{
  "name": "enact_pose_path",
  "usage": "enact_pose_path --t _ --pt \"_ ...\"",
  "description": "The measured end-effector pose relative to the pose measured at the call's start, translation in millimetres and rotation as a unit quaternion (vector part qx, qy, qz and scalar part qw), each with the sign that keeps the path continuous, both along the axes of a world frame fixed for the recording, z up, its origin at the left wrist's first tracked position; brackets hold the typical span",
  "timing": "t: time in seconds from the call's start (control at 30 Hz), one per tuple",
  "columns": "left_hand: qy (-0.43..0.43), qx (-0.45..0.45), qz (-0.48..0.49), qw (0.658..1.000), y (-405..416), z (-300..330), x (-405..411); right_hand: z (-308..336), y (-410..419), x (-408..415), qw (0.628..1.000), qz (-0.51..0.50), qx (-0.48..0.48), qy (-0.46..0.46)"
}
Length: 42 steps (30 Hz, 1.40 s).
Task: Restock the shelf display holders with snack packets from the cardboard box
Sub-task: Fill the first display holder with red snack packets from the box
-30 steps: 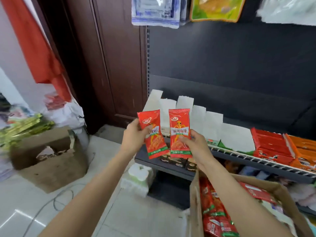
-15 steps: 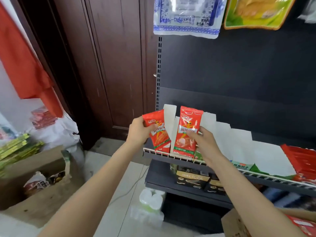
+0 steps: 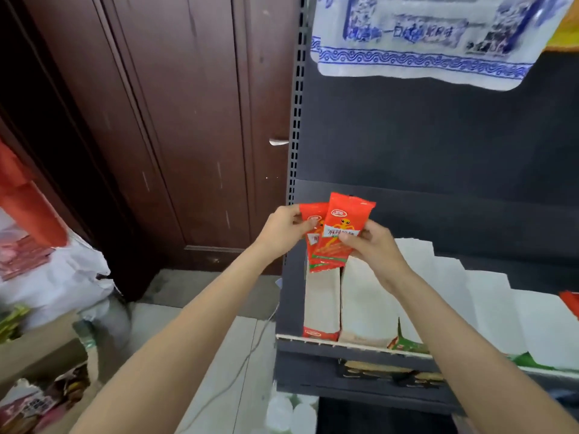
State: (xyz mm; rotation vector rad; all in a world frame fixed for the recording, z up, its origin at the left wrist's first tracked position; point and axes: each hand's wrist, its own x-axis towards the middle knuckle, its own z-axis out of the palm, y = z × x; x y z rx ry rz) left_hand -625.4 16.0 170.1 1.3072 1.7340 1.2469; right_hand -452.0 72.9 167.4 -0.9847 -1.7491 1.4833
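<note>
While both forearms reach forward and converge above the shelf (image 3: 354, 341), the left hand (image 3: 283, 228) pinches the rear red snack packet (image 3: 310, 214) at its left edge, thumb on the front face. The right hand (image 3: 372, 245) pinches the front snack packet (image 3: 340, 233) at its right edge, fingers curled around it. Both packets overlap, upright and slightly tilted, held just above the leftmost white display holder (image 3: 322, 299). A second holder (image 3: 363, 305) stands just right of it. A dark wooden door (image 3: 175, 126) stands to the left.
</note>
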Motion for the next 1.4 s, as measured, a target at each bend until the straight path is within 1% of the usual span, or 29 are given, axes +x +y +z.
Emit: enact_pose_path --t 0.13,0.27,0.37,0.43,0.5,0.6,0.67,0.8,0.9,1.03,1.13,1.3,1.4 --pt "-0.013 -0.008 -0.047 0.999 34 -4 -28 -3 18 -28 0.997 -0.068 0.004 -0.021" --pt "-0.082 -0.013 -0.098 0.992 50 -9 -41 -8 30 -40 0.993 -0.067 0.017 -0.096" --pt "-0.150 -0.036 -0.118 0.981 51 -16 -48 -15 32 -39 0.990 -0.069 0.009 -0.118" --pt "-0.126 -0.054 -0.117 0.984 52 -26 -52 -21 33 -38 0.986 -0.088 0.025 -0.136" --pt "-0.064 -0.076 -0.088 0.991 57 -37 -54 -26 37 -39 0.981 -0.110 0.040 -0.155" --pt "-0.011 -0.142 -0.096 0.985 70 -50 -54 -25 47 -46 0.974 -0.109 0.056 -0.191" --pt "-0.017 -0.173 -0.104 0.979 76 -53 -54 -22 56 -53 0.967 -0.087 0.069 -0.229" --pt "-0.050 -0.182 -0.102 0.977 81 -56 -54 -25 72 -64 0.957 -0.050 0.063 -0.277" --pt "-0.040 -0.187 -0.110 0.975 85 -64 -56 -37 80 -71 0.946 -0.055 0.060 -0.313" --pt "-0.025 -0.170 -0.121 0.978 90 -69 -56 -52 86 -80 0.912 -0.076 0.087 -0.392" --pt "-0.007 -0.159 -0.117 0.980 92 -72 -59 -60 86 -84 0.912 -0.065 0.076 -0.397" --pt "0.007 -0.152 -0.122 0.981 93 -69 -63 -58 87 -83 0.921 -0.059 0.132 -0.362" --pt "0.015 -0.155 -0.128 0.979 93 -67 -64 -58 91 -83 0.892 -0.051 0.176 -0.414"
